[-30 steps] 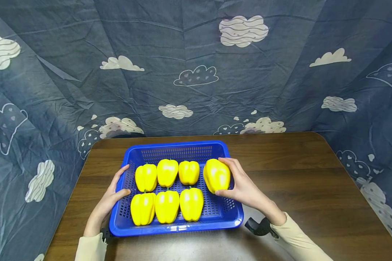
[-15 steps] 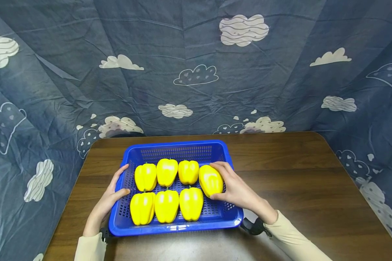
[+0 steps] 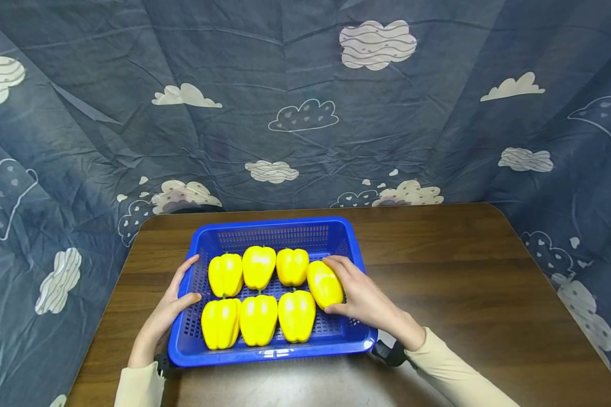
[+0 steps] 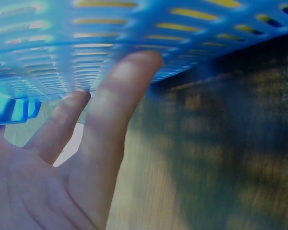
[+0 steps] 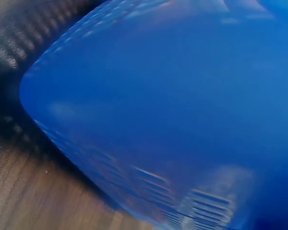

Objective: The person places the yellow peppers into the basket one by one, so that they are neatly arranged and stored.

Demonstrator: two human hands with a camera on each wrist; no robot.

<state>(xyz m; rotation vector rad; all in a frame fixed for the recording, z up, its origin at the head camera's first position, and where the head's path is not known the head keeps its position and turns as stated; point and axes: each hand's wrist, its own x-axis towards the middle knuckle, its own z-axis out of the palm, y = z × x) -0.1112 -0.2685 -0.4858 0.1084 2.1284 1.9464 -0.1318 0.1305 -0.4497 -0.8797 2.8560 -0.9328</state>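
Note:
In the head view a blue slotted basket (image 3: 234, 357) stands on the table with yellow bell peppers in two rows. My left hand (image 3: 169, 305) grips its left rim, thumb and index finger over the edge. In the left wrist view other fingers (image 4: 110, 110) lie against the outside of the slotted wall (image 4: 53, 48). My right hand (image 3: 361, 297) holds a yellow bell pepper (image 3: 326, 284), tilted, between thumb and fingers at the right end of the back row. Its underside is hidden. Blue basket wall (image 5: 158, 96) fills most of the right wrist view; no fingers show there.
Three bell peppers make the front row, the nearest to my right hand being one pepper (image 3: 297, 316); three more lie behind. The brown wooden table (image 3: 453, 271) extends to the right. A dark cloud-print curtain (image 3: 305, 152) hangs behind it.
My right hand has carried its bell pepper left and slightly down, to beside the back row's right-hand pepper. The left hand has kept its hold on the basket.

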